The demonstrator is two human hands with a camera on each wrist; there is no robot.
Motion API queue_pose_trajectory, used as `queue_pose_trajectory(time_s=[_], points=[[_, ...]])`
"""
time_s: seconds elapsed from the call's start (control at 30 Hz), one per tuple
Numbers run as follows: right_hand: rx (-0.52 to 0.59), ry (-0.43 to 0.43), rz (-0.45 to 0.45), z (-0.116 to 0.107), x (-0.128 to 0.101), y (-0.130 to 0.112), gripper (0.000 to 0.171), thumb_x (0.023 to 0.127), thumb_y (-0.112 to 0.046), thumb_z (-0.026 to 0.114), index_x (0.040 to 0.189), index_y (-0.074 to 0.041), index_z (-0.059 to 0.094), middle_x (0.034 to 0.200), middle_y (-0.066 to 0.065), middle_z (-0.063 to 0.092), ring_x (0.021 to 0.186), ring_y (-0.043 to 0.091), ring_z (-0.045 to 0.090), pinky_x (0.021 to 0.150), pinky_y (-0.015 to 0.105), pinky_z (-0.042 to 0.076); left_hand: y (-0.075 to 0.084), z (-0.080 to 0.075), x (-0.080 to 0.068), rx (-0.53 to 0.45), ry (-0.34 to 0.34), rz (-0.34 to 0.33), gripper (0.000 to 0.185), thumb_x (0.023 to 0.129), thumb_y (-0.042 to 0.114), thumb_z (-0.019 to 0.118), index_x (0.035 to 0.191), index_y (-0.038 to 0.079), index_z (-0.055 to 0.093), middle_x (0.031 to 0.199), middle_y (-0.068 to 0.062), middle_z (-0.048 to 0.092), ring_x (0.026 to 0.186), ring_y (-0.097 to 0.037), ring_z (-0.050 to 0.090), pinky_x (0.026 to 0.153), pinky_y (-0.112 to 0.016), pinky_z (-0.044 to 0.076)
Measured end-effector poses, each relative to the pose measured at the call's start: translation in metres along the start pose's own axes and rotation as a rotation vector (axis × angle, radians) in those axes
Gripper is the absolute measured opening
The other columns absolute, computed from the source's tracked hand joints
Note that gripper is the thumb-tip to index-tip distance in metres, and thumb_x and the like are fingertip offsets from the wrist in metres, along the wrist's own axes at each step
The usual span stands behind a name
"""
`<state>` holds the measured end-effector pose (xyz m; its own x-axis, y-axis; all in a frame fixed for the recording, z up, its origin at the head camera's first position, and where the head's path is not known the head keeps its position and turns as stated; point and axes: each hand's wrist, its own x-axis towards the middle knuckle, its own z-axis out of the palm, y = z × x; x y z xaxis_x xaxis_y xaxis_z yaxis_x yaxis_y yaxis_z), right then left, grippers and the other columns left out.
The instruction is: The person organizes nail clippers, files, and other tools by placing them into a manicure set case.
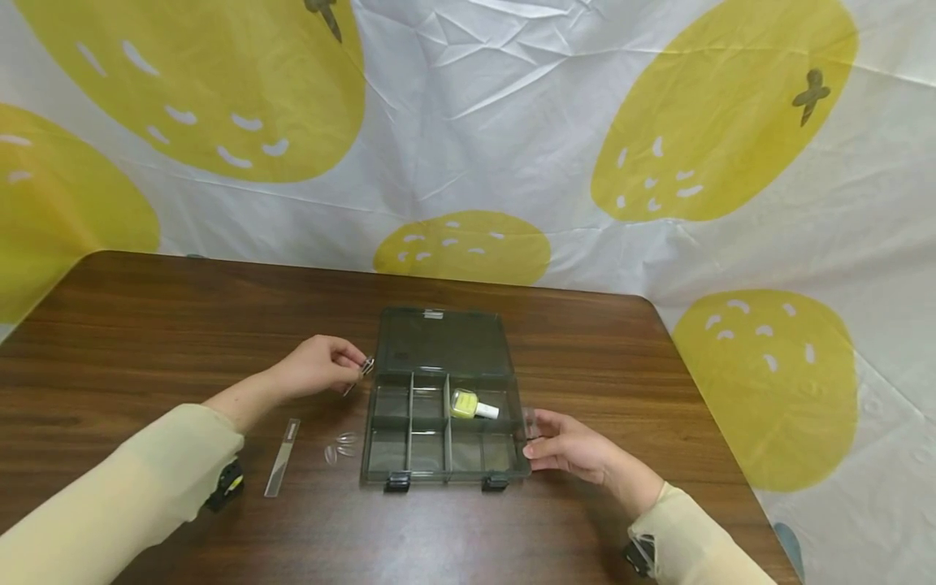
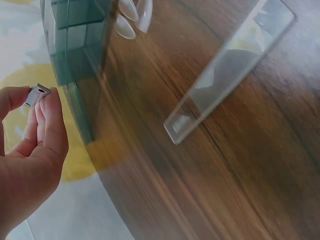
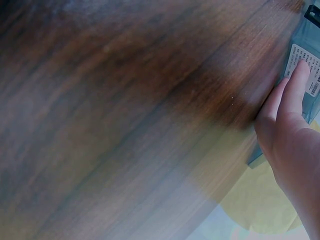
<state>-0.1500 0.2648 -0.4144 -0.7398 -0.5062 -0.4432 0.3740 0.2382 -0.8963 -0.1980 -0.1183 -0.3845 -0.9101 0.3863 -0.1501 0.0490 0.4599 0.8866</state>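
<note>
- Pinching a small metal clipper (image 1: 366,366), the left hand (image 1: 318,366) has thumb and fingertips together on it, just left of the box (image 1: 468,476).
- The key relation, as I judge it, is sideways: the compartments lie to the right of this grip and a little nearer the person, with the back left compartment (image 1: 393,401) closest.
- Seen from the head, the clipper's long axis seems to slant, its far end towards the lid (image 1: 443,341) and its near end back to the left; the fingers hide part of it, so the exact angle is hard to tell.
- The left wrist view shows the clipper against the cloth (image 2: 30,205), so it appears to be above the desk (image 1: 585,349) rather than resting there.
- The left hand is plainly the nearer one to the clipper; the whole width of the box lies between it and the right hand (image 1: 574,447).
- The right hand rests against the box's right side, fingers fairly straight, one lying across a printed label (image 3: 304,67); that grip is not closed round anything.
- The lid is folded back on the far side, leaving the compartments uncovered from above.
- A yellow polish bottle (image 1: 471,404) lies in the back right compartment, cap pointing right, well apart from the clipper.
- Clear nail tips (image 1: 345,439) and a nail file (image 1: 282,459) lie left of the box, nearer the person than the clipper.
</note>
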Motion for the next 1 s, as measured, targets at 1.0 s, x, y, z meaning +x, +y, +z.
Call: queue_pose_trajectory(time_s=[1.0], points=[[0.019, 0.002, -0.012, 0.003, -0.001, -0.001, 0.074, 0.085, 0.002, 0.058, 0.141, 0.015, 0.011, 0.116, 0.015, 0.047, 0.089, 0.012, 0.059, 0.084, 0.032, 0.052, 0.025, 0.044, 0.03, -0.208, -0.101, -0.012, 0.031, 0.08, -0.001, 0.058, 0.105, -0.018, 0.054, 0.082, -0.008, 0.064, 0.064, -0.008, 0.061, 0.064, -0.026, 0.055]])
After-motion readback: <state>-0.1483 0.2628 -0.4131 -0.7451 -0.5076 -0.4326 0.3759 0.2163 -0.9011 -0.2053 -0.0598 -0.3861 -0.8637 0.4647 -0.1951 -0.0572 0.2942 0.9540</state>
